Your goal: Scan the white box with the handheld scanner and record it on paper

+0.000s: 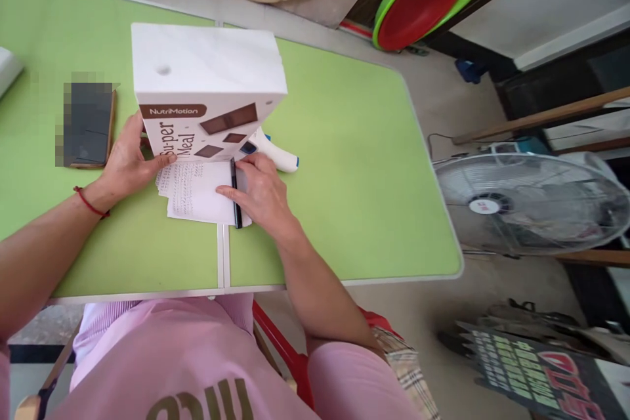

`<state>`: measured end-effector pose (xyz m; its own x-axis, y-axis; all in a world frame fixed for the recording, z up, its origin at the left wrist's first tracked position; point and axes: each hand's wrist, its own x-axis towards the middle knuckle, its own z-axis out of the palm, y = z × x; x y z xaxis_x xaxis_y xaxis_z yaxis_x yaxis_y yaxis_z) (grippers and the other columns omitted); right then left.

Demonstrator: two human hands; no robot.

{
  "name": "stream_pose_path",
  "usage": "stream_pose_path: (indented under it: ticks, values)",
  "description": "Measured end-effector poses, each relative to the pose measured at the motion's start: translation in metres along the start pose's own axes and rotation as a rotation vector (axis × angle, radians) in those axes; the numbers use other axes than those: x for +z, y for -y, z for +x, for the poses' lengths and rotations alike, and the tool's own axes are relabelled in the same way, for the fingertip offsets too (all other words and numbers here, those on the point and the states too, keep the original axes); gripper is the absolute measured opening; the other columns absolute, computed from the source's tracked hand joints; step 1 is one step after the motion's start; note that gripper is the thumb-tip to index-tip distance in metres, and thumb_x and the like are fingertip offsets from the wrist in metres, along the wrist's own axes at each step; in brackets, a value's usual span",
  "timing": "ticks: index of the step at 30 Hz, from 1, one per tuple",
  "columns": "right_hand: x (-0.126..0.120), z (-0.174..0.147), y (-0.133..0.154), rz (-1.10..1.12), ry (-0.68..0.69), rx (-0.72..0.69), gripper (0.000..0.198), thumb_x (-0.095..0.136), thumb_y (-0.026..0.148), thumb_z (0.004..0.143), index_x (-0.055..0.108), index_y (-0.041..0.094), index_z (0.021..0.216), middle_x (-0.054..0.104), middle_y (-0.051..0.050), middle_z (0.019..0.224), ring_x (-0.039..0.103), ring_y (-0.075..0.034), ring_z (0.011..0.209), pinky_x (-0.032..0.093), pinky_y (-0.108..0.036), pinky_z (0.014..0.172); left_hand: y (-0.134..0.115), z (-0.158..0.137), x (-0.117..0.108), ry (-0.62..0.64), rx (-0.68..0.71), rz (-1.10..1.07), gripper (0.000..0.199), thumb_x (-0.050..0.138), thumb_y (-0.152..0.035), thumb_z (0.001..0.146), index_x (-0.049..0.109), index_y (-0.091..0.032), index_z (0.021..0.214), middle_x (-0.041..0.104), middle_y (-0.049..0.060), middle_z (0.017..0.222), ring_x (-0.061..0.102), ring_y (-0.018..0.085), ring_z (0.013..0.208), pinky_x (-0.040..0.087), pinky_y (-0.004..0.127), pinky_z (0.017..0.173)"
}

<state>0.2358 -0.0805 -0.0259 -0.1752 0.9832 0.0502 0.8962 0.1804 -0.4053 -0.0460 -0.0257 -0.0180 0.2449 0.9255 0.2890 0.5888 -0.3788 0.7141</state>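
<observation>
A tall white box (189,133) with brown "NutriMotion" and "Super Meal" printing stands over several sheets of handwritten paper (197,200). My left hand (130,161) grips its lower left side, thumb across the printed face and fingers hidden behind the edge. By the lower right corner of the box is my right hand (266,193), thumb stretched out over a black pen (238,215) lying on the paper. Its fingertips are close to the box; whether they touch it, I cannot tell. Partly behind the box and right hand lies a white, blue-trimmed device (281,157), like a thermometer gun.
A dark phone (88,125) in a brown case, partly pixelated, lies left on the green table (354,210). A white object (7,69) sits at the far left edge. Off the table's right end stands a fan (531,203). Green and red basins (428,3) lean beyond the table.
</observation>
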Motion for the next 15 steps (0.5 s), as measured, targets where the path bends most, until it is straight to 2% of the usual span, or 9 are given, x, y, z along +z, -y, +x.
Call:
stream_pose_path:
  ticks: [4,7,9,12,13,15]
  values:
    - [-0.001,0.000,-0.010,0.055,-0.014,-0.029,0.047,0.069,0.052,0.092,0.073,0.018,0.123,0.061,-0.017,0.130,0.056,-0.038,0.124,0.056,-0.054,0.100,0.005,-0.001,0.002,-0.016,0.027,0.027,0.050,0.073,-0.051,0.088,0.061,-0.024,0.129,0.067,0.011,0.129,0.067,0.035,0.116,0.061,0.052,0.097]
    - [0.000,-0.001,-0.014,0.075,-0.026,-0.060,0.046,0.067,0.054,0.092,0.074,0.019,0.122,0.062,-0.016,0.129,0.056,-0.038,0.122,0.055,-0.056,0.101,0.009,0.000,0.003,-0.040,0.020,0.021,0.048,0.069,-0.051,0.091,0.060,-0.025,0.130,0.067,0.011,0.128,0.066,0.035,0.118,0.060,0.052,0.099]
    - [-0.001,0.000,-0.016,0.080,-0.019,-0.063,0.045,0.068,0.053,0.092,0.074,0.020,0.121,0.062,-0.016,0.129,0.056,-0.038,0.123,0.054,-0.057,0.103,0.010,0.000,0.005,-0.020,0.003,0.047,0.063,0.075,-0.058,0.087,0.055,-0.025,0.137,0.063,0.013,0.135,0.061,0.038,0.128,0.054,0.056,0.109]
    - [-0.003,0.002,-0.019,0.079,-0.007,-0.060,0.043,0.069,0.049,0.092,0.075,0.019,0.121,0.061,-0.016,0.130,0.055,-0.038,0.127,0.051,-0.057,0.108,0.009,-0.002,0.007,0.079,-0.036,0.137,0.114,0.094,-0.068,0.061,0.041,-0.023,0.151,0.047,0.020,0.156,0.040,0.050,0.148,0.027,0.068,0.128]
    - [-0.004,0.002,-0.019,0.079,-0.008,-0.059,0.042,0.069,0.048,0.091,0.075,0.019,0.121,0.061,-0.016,0.130,0.055,-0.038,0.128,0.051,-0.056,0.109,0.008,-0.002,0.007,0.115,-0.050,0.163,0.128,0.098,-0.069,0.053,0.037,-0.023,0.155,0.041,0.021,0.161,0.033,0.053,0.152,0.018,0.071,0.131]
    - [-0.007,0.002,-0.019,0.076,-0.010,-0.044,0.043,0.071,0.046,0.090,0.074,0.019,0.124,0.063,-0.015,0.128,0.056,-0.037,0.126,0.052,-0.055,0.108,0.007,-0.004,0.009,0.162,-0.067,0.196,0.140,0.100,-0.070,0.049,0.029,-0.022,0.160,0.032,0.024,0.167,0.023,0.055,0.156,0.007,0.073,0.131]
